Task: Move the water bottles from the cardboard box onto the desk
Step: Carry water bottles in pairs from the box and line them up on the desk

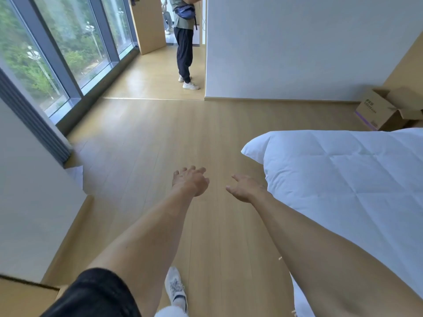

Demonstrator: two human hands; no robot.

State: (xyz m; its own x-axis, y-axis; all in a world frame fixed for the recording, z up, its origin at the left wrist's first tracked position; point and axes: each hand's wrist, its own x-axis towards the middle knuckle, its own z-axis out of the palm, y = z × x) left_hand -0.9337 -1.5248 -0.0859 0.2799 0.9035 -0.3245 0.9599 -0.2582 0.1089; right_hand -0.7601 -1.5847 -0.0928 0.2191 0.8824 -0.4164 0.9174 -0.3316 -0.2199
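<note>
1. Nearest, below both hands: one white laced sneaker (175, 288) on the pale wooden plank floor (160, 138), with one black short sleeve (96, 294) at the lower left.
2. Two bare forearms stretched forward over the floor, side by side, not touching.
3. Left hand (191, 180): fingers loosely spread and a little curled, gripping nothing.
4. Right hand (246, 187): fingers relaxed and extended, thumb out, gripping nothing; set just beside the edge of the bedding.
5. Right of the right hand: one white quilted duvet (343, 179) spread over a bed, its corner hanging near the fingertips.
6. Left of the left hand: one white wall panel (29, 202), and beyond it one floor-to-ceiling window (57, 46) with several dark frames and green trees outside.
7. Far beyond the right hand, past the bed, against the white partition wall (297, 46): one brown open-topped cardboard box (375, 108) with purple print, flaps up, standing on the floor well apart from both hands. Contents not visible; no water bottles to be made out.
8. Farthest, ahead of the left hand: one standing person (184, 42) in dark trousers and pale shoes, beside one light wooden door (148, 24).
</note>
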